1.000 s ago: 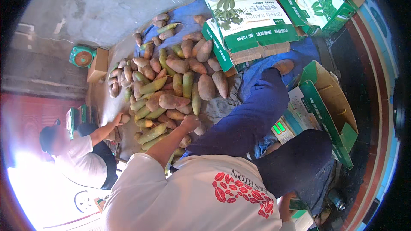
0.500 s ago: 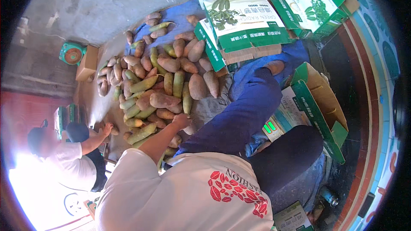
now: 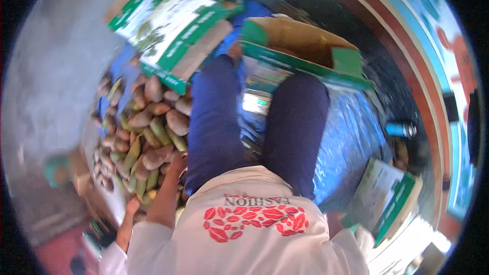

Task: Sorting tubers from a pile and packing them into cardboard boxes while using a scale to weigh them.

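My left hand point(image 3: 179, 163) is low at the near right side of a pile of soil-covered radishes point(image 3: 158, 159), close beside my left thigh. Its fingers curl down among the roots; blur hides what lies under them. A patch of my right arm point(image 3: 334, 222) shows at the right of my shirt, beside a green and white carton point(image 3: 362, 193); the hand cannot be made out. Between my knees is a scale point(image 3: 256, 102) with a lit green display. Beyond it, an open carton point(image 3: 305, 46) lies tipped, its brown inside showing.
Another person's hand point(image 3: 132, 205) reaches toward the pile's near left edge. Printed cartons point(image 3: 178, 25) stand at the far left. Blue plastic sheeting point(image 3: 346, 137) covers the floor to my right, with a blue can point(image 3: 400, 130) beside it. A small brown box point(image 3: 80, 173) stands by the left wall.
My view has swung to the right, so the pile now sits farther left and the right-hand carton shows more fully. My left hand stays by the pile near my thigh.
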`<state>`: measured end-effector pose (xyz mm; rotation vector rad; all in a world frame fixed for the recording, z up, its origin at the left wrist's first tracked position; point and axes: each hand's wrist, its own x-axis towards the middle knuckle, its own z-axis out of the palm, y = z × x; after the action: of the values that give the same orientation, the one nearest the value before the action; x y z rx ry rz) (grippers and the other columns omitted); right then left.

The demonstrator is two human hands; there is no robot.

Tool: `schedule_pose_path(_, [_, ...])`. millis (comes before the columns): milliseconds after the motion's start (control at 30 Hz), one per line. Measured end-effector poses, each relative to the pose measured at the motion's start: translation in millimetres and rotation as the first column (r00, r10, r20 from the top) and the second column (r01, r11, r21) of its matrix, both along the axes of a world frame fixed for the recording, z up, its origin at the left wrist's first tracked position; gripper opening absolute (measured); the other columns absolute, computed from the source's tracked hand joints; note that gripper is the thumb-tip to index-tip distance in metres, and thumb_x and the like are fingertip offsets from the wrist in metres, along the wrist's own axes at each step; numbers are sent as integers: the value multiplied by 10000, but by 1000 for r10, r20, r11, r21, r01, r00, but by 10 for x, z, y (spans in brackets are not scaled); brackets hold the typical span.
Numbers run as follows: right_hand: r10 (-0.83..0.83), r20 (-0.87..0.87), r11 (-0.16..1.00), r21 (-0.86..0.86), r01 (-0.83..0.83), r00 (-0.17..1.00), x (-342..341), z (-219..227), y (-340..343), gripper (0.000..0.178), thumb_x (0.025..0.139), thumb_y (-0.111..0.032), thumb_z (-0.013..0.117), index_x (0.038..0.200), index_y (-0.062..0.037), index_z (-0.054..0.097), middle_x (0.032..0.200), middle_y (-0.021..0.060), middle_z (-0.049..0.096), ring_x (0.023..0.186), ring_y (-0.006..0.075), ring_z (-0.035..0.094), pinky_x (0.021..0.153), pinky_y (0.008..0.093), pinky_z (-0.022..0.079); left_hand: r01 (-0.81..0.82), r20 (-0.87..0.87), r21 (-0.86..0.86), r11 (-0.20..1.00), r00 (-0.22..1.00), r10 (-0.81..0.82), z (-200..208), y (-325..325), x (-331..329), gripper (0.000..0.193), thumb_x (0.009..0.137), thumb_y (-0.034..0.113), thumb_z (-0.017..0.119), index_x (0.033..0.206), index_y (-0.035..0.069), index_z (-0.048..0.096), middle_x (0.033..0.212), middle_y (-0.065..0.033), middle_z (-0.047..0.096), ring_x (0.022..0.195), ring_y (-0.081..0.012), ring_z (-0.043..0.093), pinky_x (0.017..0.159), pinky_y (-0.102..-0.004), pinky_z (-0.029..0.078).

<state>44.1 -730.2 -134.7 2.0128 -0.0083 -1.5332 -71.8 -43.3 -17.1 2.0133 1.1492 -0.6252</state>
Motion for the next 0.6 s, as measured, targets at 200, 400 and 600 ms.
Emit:
schedule_pose_path(200, [-189,-212,980,14,196,959,-113,265,187,560,748,-376,590,1263,-180,488,1391,75,355,1282,345,298,991,632,180,51,307,-85,995,952,-23,-691,239,-601,291,817,179,521,1051,17,583,954,-181,630,913,-275,607,778,-361,456])
schedule_pose_path(400, [-219,135,947,266,178,966,386,525,429,500,754,-368,589,1204,-160,525,1244,115,508,1142,299,487,919,487,401,97,380,-115,989,924,-46,-1255,297,-716,307,828,151,501,1095,12,556,1028,-183,614,966,-277,592,818,-364,448])
schedule_pose_path(600, [-368,694,653,666,-359,618,1415,781,798,331,776,-268,616,1047,-80,583,1015,142,602,926,322,582,787,405,474,-9,92,61,998,996,4,-746,-59,-549,342,807,262,552,1056,30,588,1040,-201,600,999,-329,569,850,-371,450])
